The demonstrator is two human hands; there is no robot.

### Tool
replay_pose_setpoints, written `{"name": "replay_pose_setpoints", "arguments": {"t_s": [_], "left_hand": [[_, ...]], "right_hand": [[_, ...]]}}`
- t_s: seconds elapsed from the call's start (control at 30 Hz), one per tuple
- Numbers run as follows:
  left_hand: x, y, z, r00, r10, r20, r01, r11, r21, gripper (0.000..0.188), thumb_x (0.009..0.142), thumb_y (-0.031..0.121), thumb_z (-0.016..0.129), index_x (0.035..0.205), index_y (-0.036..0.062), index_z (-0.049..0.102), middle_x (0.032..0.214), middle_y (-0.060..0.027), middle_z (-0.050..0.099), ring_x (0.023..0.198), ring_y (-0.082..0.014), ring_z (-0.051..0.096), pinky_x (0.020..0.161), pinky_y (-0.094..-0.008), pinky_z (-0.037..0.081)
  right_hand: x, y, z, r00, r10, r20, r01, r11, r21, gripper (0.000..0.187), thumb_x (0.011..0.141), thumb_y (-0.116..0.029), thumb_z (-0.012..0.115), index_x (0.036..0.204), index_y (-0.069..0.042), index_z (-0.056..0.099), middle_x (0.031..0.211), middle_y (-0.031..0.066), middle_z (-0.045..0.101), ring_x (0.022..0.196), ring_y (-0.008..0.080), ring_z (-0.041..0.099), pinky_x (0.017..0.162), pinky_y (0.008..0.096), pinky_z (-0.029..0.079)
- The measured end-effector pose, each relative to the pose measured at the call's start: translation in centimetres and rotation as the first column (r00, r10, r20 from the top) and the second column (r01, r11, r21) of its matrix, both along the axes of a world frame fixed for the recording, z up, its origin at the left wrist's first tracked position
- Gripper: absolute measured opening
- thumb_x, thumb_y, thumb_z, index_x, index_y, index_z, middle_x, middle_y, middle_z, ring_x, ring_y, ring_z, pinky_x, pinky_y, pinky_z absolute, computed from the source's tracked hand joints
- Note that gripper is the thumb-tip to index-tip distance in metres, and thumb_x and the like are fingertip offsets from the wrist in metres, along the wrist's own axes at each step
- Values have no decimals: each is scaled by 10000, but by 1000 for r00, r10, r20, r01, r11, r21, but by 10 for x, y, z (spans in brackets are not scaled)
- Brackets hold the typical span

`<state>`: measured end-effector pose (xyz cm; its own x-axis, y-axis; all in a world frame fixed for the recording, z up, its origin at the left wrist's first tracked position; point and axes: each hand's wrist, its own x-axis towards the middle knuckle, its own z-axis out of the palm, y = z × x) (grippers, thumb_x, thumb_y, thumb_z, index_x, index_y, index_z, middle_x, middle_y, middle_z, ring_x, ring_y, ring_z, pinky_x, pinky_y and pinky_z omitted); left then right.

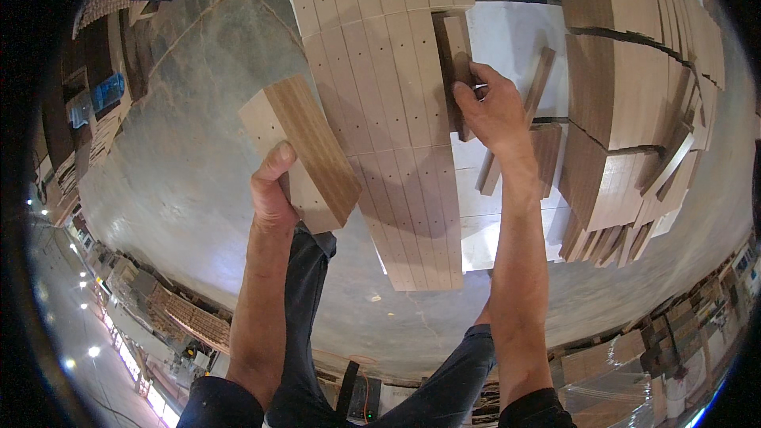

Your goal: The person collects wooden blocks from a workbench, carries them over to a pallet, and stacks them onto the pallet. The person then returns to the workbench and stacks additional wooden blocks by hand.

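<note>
My left hand (273,186) is closed on a thick bundle of wooden boards (313,154), tilted beside the left edge of the laid-out rows. Its thumb presses on the pale face, which has small drilled holes; the other fingers are hidden beneath. Rows of narrow wooden boards with small holes (380,87) lie edge to edge in front of me. At their right edge, my right hand (498,107) has its fingers curled round a narrow wooden board (456,43), which stands against a dark gap in the middle row.
Tall stacks of wooden boards (590,95) stand at the right, with loose strips (670,162) on them. Between rows and stacks, a white surface (515,24) carries a slanting wooden strip (541,83). Grey floor (190,127) lies at the left, with more timber beyond.
</note>
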<state>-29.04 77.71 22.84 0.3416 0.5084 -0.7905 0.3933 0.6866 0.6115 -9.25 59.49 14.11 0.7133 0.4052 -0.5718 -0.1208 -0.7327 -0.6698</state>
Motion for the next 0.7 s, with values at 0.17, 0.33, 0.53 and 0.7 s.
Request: {"name": "replay_pose_setpoints", "arguments": {"t_s": [0.17,0.33,0.53,0.7], "left_hand": [[0,0,0,1000,-6,25,7,999,-48,894,597,438,758,1275,-43,427,1104,-194,555,1055,-308,543,876,-436,458],[-7,0,-9,1000,-13,4,13,1000,-27,844,618,447,737,1270,-7,454,1149,-168,555,1064,-309,538,888,-437,448],[-9,0,-9,998,-49,35,50,998,-35,839,638,452,733,1289,7,448,1207,-155,536,1103,-309,516,922,-431,427],[-8,1,-8,999,-45,-23,45,999,5,841,653,459,711,1298,-3,434,1216,-159,529,1109,-317,510,928,-435,419]], "right_hand": [[-2,2,-3,992,-103,-72,110,989,98,396,778,-201,670,1113,5,629,1026,207,646,818,274,653,762,340,514],[-9,7,-18,960,-193,201,156,970,187,286,774,-146,663,1024,-8,672,971,201,656,916,319,630,834,353,487],[-48,0,2,925,-301,234,258,946,197,267,885,-155,558,1068,26,629,1036,214,633,923,304,631,829,344,484],[-99,-29,16,748,-554,-365,637,754,160,406,970,-202,460,1280,60,478,1241,171,553,1156,219,519,991,323,384]]}}
